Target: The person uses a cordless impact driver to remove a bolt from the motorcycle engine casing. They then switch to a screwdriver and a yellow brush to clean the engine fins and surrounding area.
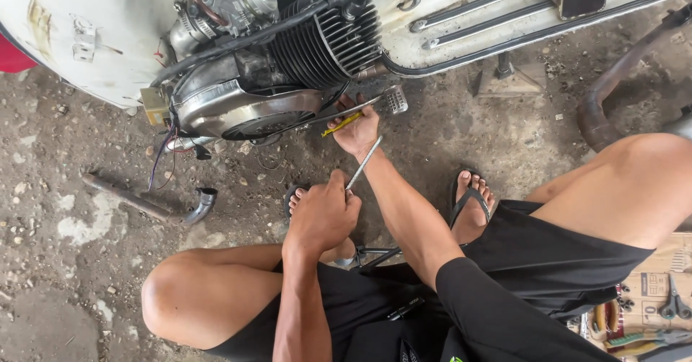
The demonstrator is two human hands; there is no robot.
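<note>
I squat in front of a white scooter's exposed engine (288, 52) with its black finned cylinder and silver side cover. My right hand (357, 128) reaches under the engine and grips a yellow-handled tool (341, 124). My left hand (324, 211) is closed around the lower end of a long thin metal rod (364, 162) that runs up toward my right hand. What the tool tips touch under the engine is hidden.
A bent exhaust pipe section (144, 202) lies on the dirty concrete at left. A rusty exhaust pipe (613, 81) curves at right. Pliers and other tools (659, 319) lie on cardboard at lower right. My sandalled feet (472, 200) are below the engine.
</note>
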